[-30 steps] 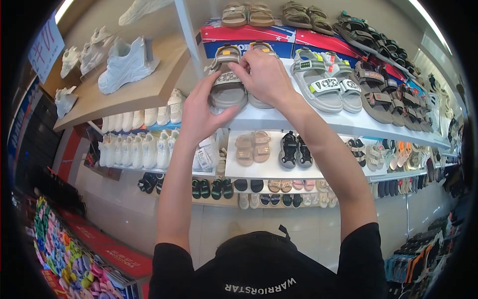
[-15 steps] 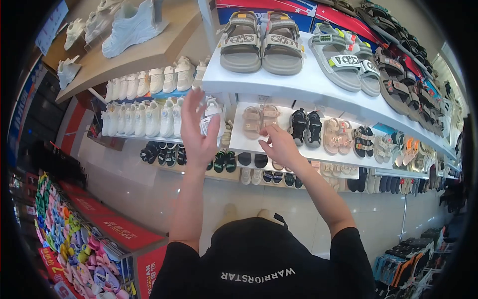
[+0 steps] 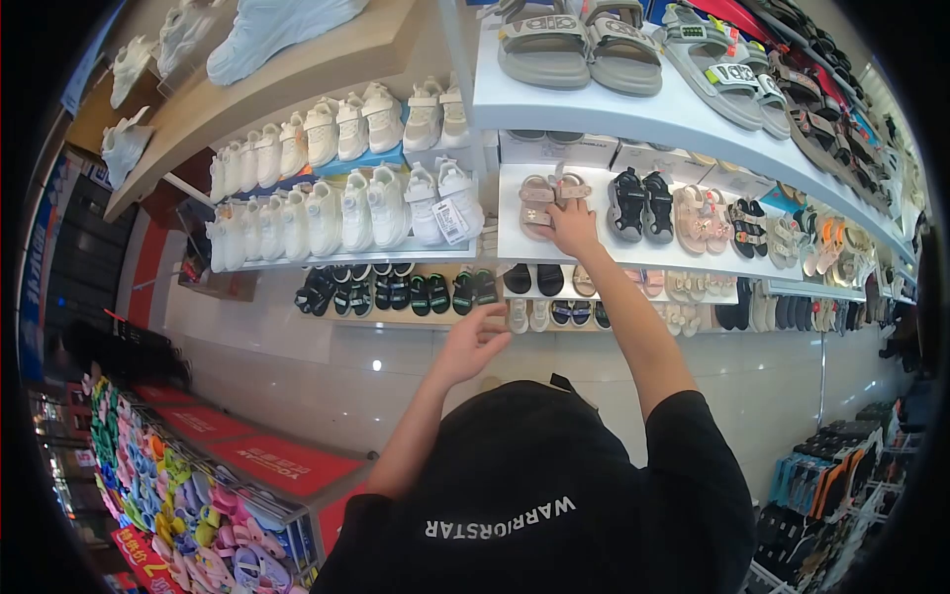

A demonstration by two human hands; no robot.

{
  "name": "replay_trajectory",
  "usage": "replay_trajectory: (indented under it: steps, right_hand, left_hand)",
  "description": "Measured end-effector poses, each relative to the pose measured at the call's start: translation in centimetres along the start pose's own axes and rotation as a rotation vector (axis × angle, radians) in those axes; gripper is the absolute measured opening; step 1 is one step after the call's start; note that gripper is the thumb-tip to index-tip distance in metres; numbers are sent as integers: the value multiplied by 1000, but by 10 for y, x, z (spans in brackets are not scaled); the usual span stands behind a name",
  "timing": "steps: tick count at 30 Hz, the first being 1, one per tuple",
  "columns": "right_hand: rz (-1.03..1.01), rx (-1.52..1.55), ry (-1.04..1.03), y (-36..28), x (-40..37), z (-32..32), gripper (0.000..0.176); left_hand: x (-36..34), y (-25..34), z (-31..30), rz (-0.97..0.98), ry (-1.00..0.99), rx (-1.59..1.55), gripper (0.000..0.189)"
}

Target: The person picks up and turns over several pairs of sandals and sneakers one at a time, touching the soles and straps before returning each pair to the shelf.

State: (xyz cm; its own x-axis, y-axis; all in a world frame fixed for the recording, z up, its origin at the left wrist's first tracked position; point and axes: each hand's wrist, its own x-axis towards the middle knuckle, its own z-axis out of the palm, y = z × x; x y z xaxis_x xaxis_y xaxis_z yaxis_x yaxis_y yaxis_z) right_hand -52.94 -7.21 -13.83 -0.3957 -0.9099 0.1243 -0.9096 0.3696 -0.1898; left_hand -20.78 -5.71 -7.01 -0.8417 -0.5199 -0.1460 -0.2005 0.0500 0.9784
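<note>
A pair of beige-pink sandals (image 3: 537, 201) sits at the left end of the middle white shelf. My right hand (image 3: 574, 230) is on the right sandal of this pair, its fingers bent over the shoe and covering its near part. Lower down and to the left, my left hand (image 3: 477, 345) hangs in the air in front of the bottom shelf. Its fingers are apart and it holds nothing. Black sandals (image 3: 641, 206) stand just right of my right hand, followed by pink sandals (image 3: 701, 218).
Large grey sandals (image 3: 542, 49) stand on the white upper shelf (image 3: 594, 107), which juts out above. White sneakers (image 3: 371, 208) line the shelves at left. Black sandals (image 3: 430, 293) fill the low shelf. Colourful clogs (image 3: 213, 525) crowd a rack at lower left.
My right hand has moved forward onto the right beige-pink sandal. My left hand has dropped from in front of the white sneakers to lower right. The camera view has tilted downward.
</note>
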Motion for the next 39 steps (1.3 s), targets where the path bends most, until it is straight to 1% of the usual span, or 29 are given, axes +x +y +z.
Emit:
replay_trajectory:
  steps: [2,4,5,8,9,10,11,12,13,15,16,17,19,20,21,22,23,25,26,27,28,29,30,31,33,35,36,37,39]
  right_hand:
    - [23,-9,-16,-5,-12,11,44]
    - [-42,-37,60,-9,-23,16,40]
    - [-25,-40,55,-10,-29,20,40]
    - [-79,3,53,-21,-48,21,36]
    - [-56,2,47,-24,-56,18,36]
    - [-35,82,25,-29,-66,14,35]
    - [-15,162,5,-34,-76,10,34]
    - [0,221,37,-37,-88,8,35]
    - [19,220,30,-43,-101,-2,35]
    - [255,817,58,-55,-129,-18,33]
    - [424,1080,-110,-52,-143,-16,43]
    - [441,1081,-113,-53,-160,-13,43]
    - [699,2191,59,-65,-194,-27,54]
    - [716,2191,68,-67,-208,-30,54]
    - [682,2366,82,-67,-222,-34,59]
    - [639,2541,100,-64,-233,-36,63]
    - [657,2542,111,-60,-242,-37,63]
    - [524,2837,64,-54,-256,-38,66]
    - [532,2843,70,-53,-259,-39,66]
    - [483,2846,91,-54,-261,-43,67]
    - [432,2847,110,-53,-261,-45,68]
    - [432,2851,113,-53,-261,-47,68]
    - [351,2916,107,-54,-259,-47,68]
    - [264,2984,99,-54,-257,-48,68]
    - [244,2941,56,-53,-255,-52,67]
    - [221,2896,7,-52,-252,-55,66]
    - [235,2820,11,-53,-251,-57,63]
    - [249,2744,15,-53,-250,-58,61]
    - [249,2745,-14,-55,-250,-59,59]
  left_hand:
    - [-5,-8,-8,-31,-12,15,46]
    - [-2,-21,-11,-55,-38,30,45]
    - [-1,-30,-10,-73,-85,38,45]
    - [4,-38,-5,-130,-203,24,44]
    - [7,-40,-3,-163,-248,1,43]
    - [9,-45,0,-170,-273,1,43]
    - [12,-49,1,-213,-257,-101,43]
    - [15,-53,4,-256,-238,-203,44]
    - [17,-54,6,-265,-256,-205,44]
    - [19,-56,12,-358,-126,-400,49]
    - [21,-57,15,-371,-120,-471,56]
    - [23,-59,19,-384,-130,-473,56]
    - [27,-54,30,-253,-39,-471,58]
    - [27,-48,34,-221,-32,-472,59]
    - [29,-41,38,-233,-42,-474,59]
    - [30,-34,41,-73,-115,-426,60]
    - [30,-26,44,88,-186,-378,60]
    - [30,-3,51,86,-209,-404,58]
    - [30,5,53,46,-195,-413,51]
    - [29,12,55,6,-180,-421,45]
    - [28,18,59,2,-183,-418,45]
    - [27,24,63,49,-97,-344,40]
    - [27,29,65,96,-9,-269,35]
    - [27,34,64,95,-8,-261,35]
    - [26,41,62,44,52,-313,30]
    - [24,46,56,59,23,-303,30]
    - [22,51,54,73,-10,-300,31]
    - [21,57,56,71,-3,-297,31]
    - [16,68,62,65,2,-315,33]
